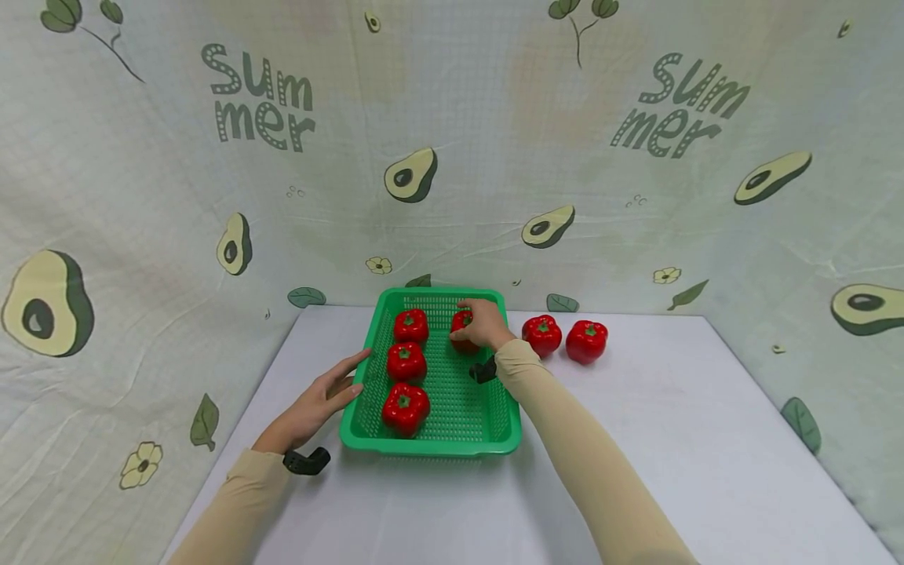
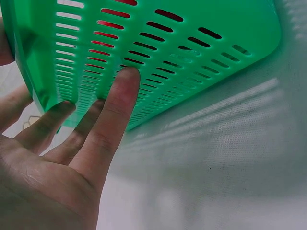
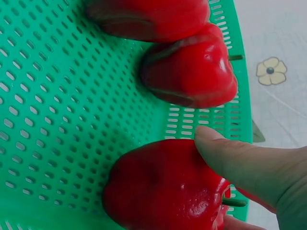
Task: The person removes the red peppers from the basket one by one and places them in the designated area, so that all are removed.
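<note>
A green perforated plastic basket [image 1: 459,447] stands on the table with several red bell peppers in it. Three of them, such as the front bell pepper [image 1: 406,410], line its left side. At the back right, inside the basket, my right hand [image 1: 487,322] grips another bell pepper [image 3: 165,184], thumb on one side near the green stem. My left hand [image 1: 321,400] is at the basket's left wall; in the left wrist view its straight fingers [image 2: 108,117] touch the slotted outside.
Two more red peppers, a nearer one [image 1: 586,342] and one beside the right forearm [image 1: 541,335], lie on the white table [image 1: 678,424] right of the basket. A printed cloth [image 1: 480,118] hangs behind the table and along its sides.
</note>
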A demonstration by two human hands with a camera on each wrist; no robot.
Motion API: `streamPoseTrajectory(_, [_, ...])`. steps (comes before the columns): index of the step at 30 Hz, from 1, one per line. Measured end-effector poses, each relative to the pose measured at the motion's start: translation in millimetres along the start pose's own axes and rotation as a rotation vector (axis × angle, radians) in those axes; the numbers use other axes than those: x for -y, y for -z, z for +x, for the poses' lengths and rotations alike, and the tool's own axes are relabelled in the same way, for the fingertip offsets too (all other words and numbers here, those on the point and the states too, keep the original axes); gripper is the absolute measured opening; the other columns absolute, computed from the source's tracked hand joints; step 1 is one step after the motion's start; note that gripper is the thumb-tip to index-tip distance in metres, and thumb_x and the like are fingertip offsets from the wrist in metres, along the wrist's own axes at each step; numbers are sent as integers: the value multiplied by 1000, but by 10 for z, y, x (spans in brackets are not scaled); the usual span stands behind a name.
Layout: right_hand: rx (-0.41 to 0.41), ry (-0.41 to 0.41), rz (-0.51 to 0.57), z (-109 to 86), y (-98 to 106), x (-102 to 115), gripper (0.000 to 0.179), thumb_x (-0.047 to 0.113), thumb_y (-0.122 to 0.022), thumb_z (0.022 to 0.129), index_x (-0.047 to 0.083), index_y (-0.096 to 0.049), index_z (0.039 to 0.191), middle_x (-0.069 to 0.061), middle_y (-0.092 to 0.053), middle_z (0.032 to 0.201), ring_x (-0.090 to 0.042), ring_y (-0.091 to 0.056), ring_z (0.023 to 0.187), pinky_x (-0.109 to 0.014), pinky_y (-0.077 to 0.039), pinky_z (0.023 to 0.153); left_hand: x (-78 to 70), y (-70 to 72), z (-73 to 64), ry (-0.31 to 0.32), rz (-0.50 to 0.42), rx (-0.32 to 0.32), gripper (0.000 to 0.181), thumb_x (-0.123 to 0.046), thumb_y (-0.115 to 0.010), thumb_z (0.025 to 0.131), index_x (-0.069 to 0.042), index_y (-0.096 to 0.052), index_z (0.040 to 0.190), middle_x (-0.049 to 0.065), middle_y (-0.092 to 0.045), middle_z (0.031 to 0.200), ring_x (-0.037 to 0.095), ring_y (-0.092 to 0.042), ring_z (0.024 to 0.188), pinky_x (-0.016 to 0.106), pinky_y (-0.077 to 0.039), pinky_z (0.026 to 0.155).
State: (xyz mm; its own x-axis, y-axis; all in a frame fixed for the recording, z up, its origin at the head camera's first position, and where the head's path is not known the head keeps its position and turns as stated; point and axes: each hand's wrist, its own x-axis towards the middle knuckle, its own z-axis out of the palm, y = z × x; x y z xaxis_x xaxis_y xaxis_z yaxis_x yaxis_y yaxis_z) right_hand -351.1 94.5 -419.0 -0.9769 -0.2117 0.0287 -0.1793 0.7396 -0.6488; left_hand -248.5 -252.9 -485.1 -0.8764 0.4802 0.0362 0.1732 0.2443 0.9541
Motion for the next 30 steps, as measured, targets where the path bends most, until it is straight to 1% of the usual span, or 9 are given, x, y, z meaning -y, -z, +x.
streamPoseTrajectory(4, [-15, 0, -12, -8, -11, 8, 64, 10, -88, 93, -5, -61, 150, -25, -63, 146, -39, -59, 134, -47, -55, 108, -8, -2, 1, 7, -2, -3, 68, -22, -57, 116, -20, -25, 176, 19, -27, 178, 47, -41, 155, 69, -36, 121])
streamPoseTrajectory(8, [-23, -5, -32, -8, -17, 12, 64, 11, -87, 94, -6, -61, 149, -24, -64, 146, -38, -59, 133, -46, -55, 108, -12, -8, 7, 0, -5, -3, 67, -22, -57, 116, -20, -26, 176, 19, -23, 179, 48, -37, 157, 71, -34, 121])
streamPoseTrajectory(10, [-19, -12, -31, 0, -16, 12, 64, 11, -87, 94, -6, -61, 150, -25, -64, 146, -39, -59, 134, -47, -54, 110, -15, -10, 5, -1, -12, -4, 68, -22, -58, 116, -21, -27, 176, 18, -23, 179, 48, -37, 157, 71, -34, 121])
streamPoseTrajectory(15, [-26, -18, -30, 6, -22, 19, 64, 13, -90, 92, -8, -63, 147, -24, -67, 141, -38, -62, 129, -47, -56, 108, -14, -9, -4, -7, -12, -1, 68, -22, -57, 116, -20, -26, 176, 18, -23, 179, 49, -37, 157, 72, -34, 121])
streamPoseTrajectory(21, [-36, -24, -34, -11, -16, 32, 64, 14, -90, 92, -8, -64, 146, -25, -68, 139, -37, -63, 128, -46, -57, 105, -15, -9, -2, -21, 14, 5, 68, -22, -56, 117, -17, -24, 176, 22, -24, 178, 50, -39, 155, 70, -37, 120])
streamPoseTrajectory(26, [-39, -28, -36, -12, -16, 34, 65, 15, -91, 92, -7, -64, 146, -25, -67, 140, -37, -63, 128, -46, -58, 104, -28, -18, -14, -13, 12, 6, 68, -22, -55, 117, -17, -23, 176, 20, -25, 178, 48, -40, 155, 67, -39, 120])
streamPoseTrajectory(30, [-42, -34, -27, -16, -23, 26, 64, 15, -91, 92, -6, -65, 146, -24, -67, 140, -37, -63, 128, -46, -58, 104, -31, -20, -15, -14, 15, 4, 67, -22, -55, 117, -16, -24, 176, 21, -25, 178, 48, -40, 155, 66, -40, 120])
